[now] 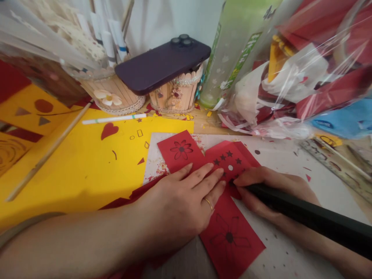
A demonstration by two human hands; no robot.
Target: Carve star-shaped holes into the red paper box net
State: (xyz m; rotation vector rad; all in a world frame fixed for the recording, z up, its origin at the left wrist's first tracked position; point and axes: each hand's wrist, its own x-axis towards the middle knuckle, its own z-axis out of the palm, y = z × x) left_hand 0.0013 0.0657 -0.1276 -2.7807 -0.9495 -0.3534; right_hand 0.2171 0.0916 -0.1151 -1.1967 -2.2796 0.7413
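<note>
My left hand (186,197) lies flat, palm down, its fingers stretched over red paper pieces and a gold ring on one finger. My right hand (270,190) is closed round a long, thick black pen-like tool (293,209). Its tip meets a red paper piece (223,149) bearing dark stars and a white dot; fingertips partly hide that spot. Beside it is a red paper square (181,149) with a dark flower. Closer to me, a red paper strip (232,236) carries a larger outlined flower with a dark centre. My left forearm covers other red paper.
Yellow paper (95,166) with a red heart cutout (109,131) and a wooden stick (49,153) lies left. Behind, a dark phone (165,64) rests across decorated wooden-stick cups, beside a green bottle (229,50). A plastic bag (308,77) and a ruler (334,166) are right.
</note>
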